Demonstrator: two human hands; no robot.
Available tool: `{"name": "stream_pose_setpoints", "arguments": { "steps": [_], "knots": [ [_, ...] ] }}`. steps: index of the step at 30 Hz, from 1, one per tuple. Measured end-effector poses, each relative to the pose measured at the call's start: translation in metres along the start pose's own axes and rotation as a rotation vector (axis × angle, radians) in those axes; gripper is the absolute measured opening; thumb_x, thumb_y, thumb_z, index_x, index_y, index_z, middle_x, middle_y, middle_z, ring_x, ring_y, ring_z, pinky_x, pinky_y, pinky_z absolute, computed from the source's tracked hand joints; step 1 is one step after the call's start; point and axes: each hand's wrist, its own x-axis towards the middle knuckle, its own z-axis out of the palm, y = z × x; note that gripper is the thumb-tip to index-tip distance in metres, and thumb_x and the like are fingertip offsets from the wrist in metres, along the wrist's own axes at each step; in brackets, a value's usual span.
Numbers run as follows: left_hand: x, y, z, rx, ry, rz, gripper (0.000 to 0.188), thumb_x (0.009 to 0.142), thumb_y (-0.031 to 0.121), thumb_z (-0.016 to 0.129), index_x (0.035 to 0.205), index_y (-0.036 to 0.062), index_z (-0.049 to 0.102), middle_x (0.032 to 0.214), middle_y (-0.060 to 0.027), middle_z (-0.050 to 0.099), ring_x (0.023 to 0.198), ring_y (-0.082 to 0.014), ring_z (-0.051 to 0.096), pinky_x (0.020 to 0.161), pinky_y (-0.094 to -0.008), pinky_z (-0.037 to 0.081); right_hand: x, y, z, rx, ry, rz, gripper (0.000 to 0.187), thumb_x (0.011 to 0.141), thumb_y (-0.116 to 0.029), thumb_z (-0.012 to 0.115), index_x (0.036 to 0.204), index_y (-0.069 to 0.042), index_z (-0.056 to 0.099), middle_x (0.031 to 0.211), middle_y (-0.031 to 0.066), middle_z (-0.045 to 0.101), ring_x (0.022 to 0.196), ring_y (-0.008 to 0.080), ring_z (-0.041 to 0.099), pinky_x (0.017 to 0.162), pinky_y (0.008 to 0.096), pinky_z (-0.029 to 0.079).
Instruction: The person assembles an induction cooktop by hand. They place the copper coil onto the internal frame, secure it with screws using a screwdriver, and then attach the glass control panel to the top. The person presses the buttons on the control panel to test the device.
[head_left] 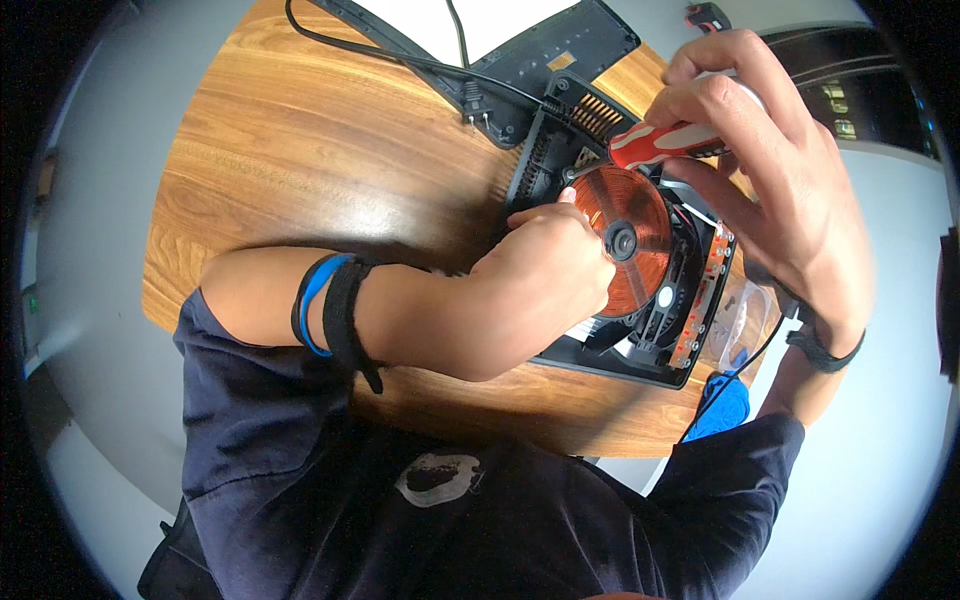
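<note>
An opened induction cooker lies on the table, its black plastic housing (pixel 645 372) exposing a round copper coil (pixel 645 185). My right hand (pixel 800 180) grips the handle of a red and white screwdriver (pixel 635 148) above the coil's far edge. The screwdriver's tip is hard to make out against the dark housing. My left hand (pixel 550 265) rests over the coil's left side, fingers curled, with a fingertip at the upper left rim. Whatever lies under its fingers is hidden. An orange-red circuit strip (pixel 703 305) with several small parts runs along the housing's right side.
Behind the housing lies a dark cover panel (pixel 560 45) beside a white sheet (pixel 490 20). A black power cord with its plug (pixel 474 105) crosses there. Clear safety glasses (pixel 735 320) and a blue cloth-like item (pixel 722 405) sit at the right edge. Wooden tabletop (pixel 270 150) extends left.
</note>
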Motion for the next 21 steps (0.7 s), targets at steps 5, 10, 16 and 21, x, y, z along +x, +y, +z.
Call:
{"name": "stream_pose_setpoints", "arguments": {
  "steps": [5, 10, 16, 21],
  "knots": [
    [-0.003, 0.0, -0.007, -0.015, 0.008, -0.005, 0.016, 0.09, 0.017, 0.076, 0.083, 0.0079, 0.086, 0.09, -0.0096, 0.083, 0.096, -0.0261, 0.078, 0.086, -0.0357, 0.062, 0.005, 0.008, -0.008, 0.084, -0.041, -0.037, 0.034, 0.094, 0.008, 0.08, 0.125, -0.005, 0.073, 0.136, 0.0105, 0.067, 0.104, 0.0244, 0.079, 0.074, 0.0332, 0.06],
    [-0.003, -0.001, -0.006, -0.023, 0.018, 0.001, 0.016, 0.089, 0.017, 0.076, 0.083, 0.0072, 0.086, 0.088, -0.0101, 0.082, 0.096, -0.0263, 0.077, 0.085, -0.0358, 0.062, 0.001, 0.013, -0.008, -0.022, -0.026, 0.067, 0.038, 0.093, 0.004, 0.083, 0.129, -0.007, 0.073, 0.126, 0.0065, 0.071, 0.098, 0.0246, 0.076, 0.073, 0.0358, 0.057],
    [-0.005, -0.002, -0.007, -0.012, 0.024, 0.024, 0.016, 0.088, 0.017, 0.076, 0.084, 0.0051, 0.086, 0.089, -0.0109, 0.083, 0.097, -0.0266, 0.078, 0.083, -0.0366, 0.063, -0.008, 0.028, -0.009, -0.139, -0.069, 0.153, 0.041, 0.094, 0.002, 0.084, 0.132, -0.008, 0.073, 0.123, 0.004, 0.071, 0.093, 0.0245, 0.073, 0.072, 0.0381, 0.056],
    [-0.004, -0.001, -0.003, -0.028, 0.047, 0.0, 0.015, 0.088, 0.016, 0.077, 0.084, 0.0057, 0.086, 0.089, -0.0105, 0.083, 0.096, -0.0268, 0.078, 0.082, -0.0363, 0.063, -0.006, 0.014, -0.008, -0.01, -0.065, 0.109, 0.037, 0.095, 0.004, 0.082, 0.129, -0.008, 0.074, 0.127, 0.0077, 0.071, 0.104, 0.0284, 0.078, 0.082, 0.0396, 0.062]
  ]
}}
